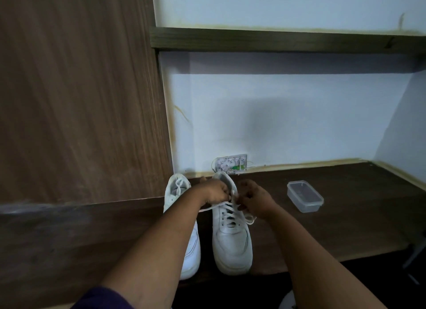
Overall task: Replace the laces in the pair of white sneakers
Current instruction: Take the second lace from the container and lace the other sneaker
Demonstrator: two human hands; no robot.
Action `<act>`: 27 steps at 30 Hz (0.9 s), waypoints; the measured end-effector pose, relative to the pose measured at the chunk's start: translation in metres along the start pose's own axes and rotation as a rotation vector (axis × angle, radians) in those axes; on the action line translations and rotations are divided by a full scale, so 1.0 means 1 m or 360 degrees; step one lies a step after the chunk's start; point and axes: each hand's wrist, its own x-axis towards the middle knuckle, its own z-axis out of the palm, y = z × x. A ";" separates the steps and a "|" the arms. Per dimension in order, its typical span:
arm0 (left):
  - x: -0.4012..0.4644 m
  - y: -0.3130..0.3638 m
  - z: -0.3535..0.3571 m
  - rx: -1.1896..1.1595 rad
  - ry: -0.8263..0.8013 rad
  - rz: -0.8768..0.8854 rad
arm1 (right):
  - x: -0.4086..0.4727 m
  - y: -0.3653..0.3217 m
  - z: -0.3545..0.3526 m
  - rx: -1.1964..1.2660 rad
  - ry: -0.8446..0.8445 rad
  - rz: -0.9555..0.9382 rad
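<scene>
2 white sneakers stand on the counter (345, 216). The right sneaker (231, 235) is partly laced; its lace (232, 199) is pinched by both hands (215, 192) (254, 199). The left sneaker (182, 216) appears laced already.

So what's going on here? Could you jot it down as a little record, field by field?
surface: dark wooden shelf
right sneaker: white, toe towards the camera, partly laced
left sneaker: white, beside it, partly behind the forearm
left hand: pinching the lace near the top eyelets
right hand: fingers curled at the same lace
clear plastic box: to the right, lid on, apart from the shoes
wall box: behind the shoes
</scene>
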 end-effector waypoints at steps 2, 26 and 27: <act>0.000 0.000 -0.001 0.0020 0.0004 -0.0042 | 0.001 -0.001 -0.002 -0.0042 -0.0182 -0.0031; 0.000 -0.009 -0.008 -0.0750 0.0067 -0.0143 | 0.010 0.001 0.001 0.0184 -0.0173 0.0027; 0.000 -0.013 -0.010 -0.1079 0.0103 -0.0190 | 0.009 0.001 0.001 0.0215 -0.0170 0.0023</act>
